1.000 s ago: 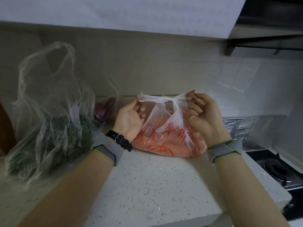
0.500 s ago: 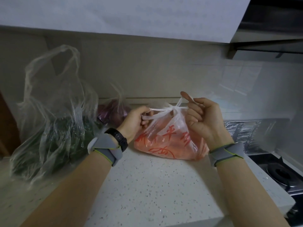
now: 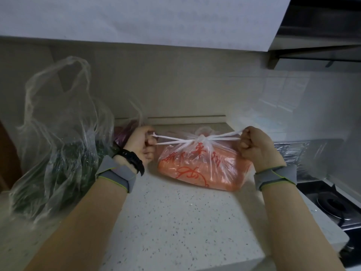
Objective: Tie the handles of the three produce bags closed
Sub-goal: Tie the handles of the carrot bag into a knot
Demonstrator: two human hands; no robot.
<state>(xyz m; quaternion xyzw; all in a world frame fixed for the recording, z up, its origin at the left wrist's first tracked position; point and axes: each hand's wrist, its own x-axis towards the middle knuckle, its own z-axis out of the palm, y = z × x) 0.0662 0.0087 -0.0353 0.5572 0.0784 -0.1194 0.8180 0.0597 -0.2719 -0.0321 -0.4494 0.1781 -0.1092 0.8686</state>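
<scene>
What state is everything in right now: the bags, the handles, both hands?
Orange bag: lying on the counter, knot drawn at its top.
Handles: stretched taut to both sides.
Left hand: closed on one handle end.
Right hand: closed on the other end.
Greens bag: open, handles untied.
Purple bag: mostly hidden, cannot tell.

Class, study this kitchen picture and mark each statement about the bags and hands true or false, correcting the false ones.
1. Both hands pull the handles of the red-printed plastic bag with orange contents apart. True: left hand, right hand.
2. The large clear plastic bag of green vegetables is knotted shut. False: its handles stand open.
3. The black gas hob lies to the right. True.
4. A black watch sits on the right wrist. False: it is on the left wrist.
</scene>
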